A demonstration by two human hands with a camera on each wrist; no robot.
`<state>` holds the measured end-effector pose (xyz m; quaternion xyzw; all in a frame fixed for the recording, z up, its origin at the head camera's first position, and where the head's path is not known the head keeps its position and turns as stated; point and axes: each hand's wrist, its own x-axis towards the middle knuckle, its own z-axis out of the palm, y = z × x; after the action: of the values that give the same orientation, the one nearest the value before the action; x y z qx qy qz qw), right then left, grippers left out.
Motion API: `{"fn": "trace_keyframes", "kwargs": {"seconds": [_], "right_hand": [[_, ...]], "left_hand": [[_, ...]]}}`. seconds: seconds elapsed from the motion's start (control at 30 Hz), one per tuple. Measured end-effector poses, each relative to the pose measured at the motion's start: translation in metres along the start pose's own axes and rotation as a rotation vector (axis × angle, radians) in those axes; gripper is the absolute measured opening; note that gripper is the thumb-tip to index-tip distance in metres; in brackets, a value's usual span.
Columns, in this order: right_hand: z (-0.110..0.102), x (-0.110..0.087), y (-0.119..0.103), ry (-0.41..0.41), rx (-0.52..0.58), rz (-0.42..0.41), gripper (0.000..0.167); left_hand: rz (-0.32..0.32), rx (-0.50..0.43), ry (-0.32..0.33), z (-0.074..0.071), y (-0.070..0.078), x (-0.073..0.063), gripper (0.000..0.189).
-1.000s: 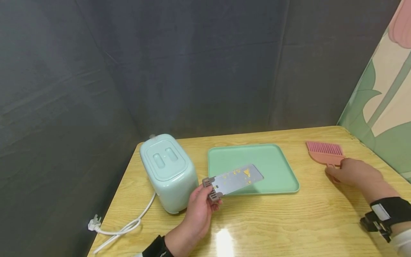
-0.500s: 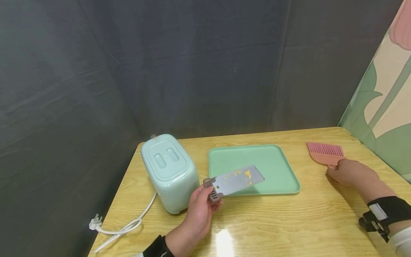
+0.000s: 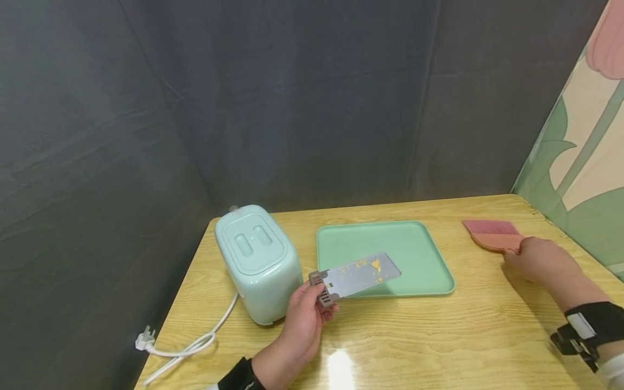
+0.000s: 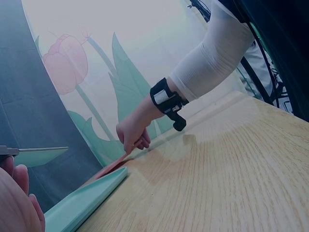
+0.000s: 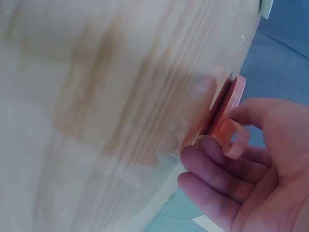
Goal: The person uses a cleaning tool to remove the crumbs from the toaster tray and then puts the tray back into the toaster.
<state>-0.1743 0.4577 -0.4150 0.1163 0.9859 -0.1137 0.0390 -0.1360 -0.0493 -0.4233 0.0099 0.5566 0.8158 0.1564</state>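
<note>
Brush (image 3: 494, 240) at right of worktop (image 3: 414, 338), handle (image 5: 241, 141) pinched in right hand (image 3: 547, 262), bristles (image 3: 489, 227) leftward and away; cannot tell if touching worktop. Metal plate (image 3: 359, 274) gripped in left hand (image 3: 304, 319), partly over green tray (image 3: 385, 238), long axis slanting toward brush, well apart.

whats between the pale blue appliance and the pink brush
In the head view, the green tray lies between the pale blue appliance and the pink brush, partly hidden by the metal plate that the left hand holds.
</note>
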Motion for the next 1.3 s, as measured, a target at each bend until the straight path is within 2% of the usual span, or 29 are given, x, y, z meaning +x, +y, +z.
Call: {"fn": "trace_keyframes", "kwargs": {"seconds": [0.27, 0.67, 0.87, 1.1, 1.3], "right_hand": [[-0.006, -0.006, -0.006, 0.157, -0.042, -0.060, 0.030], [-0.016, -0.004, -0.015, 0.310, -0.129, -0.186, 0.024], [-0.023, -0.002, -0.020, 0.349, -0.120, -0.203, 0.032], [-0.030, 0.000, -0.024, 0.383, -0.145, -0.267, 0.026], [-0.039, -0.001, -0.028, 0.423, -0.063, -0.309, 0.032]], "left_hand": [[-0.011, 0.003, -0.004, -0.001, -0.001, 0.002, 0.040], [-0.020, -0.002, 0.010, 0.001, 0.001, 0.000, 0.040], [-0.022, 0.001, 0.022, 0.002, 0.001, 0.000, 0.040], [-0.016, 0.010, 0.019, 0.002, 0.000, 0.000, 0.041], [-0.013, 0.015, 0.023, 0.002, 0.000, 0.001, 0.042]]}}
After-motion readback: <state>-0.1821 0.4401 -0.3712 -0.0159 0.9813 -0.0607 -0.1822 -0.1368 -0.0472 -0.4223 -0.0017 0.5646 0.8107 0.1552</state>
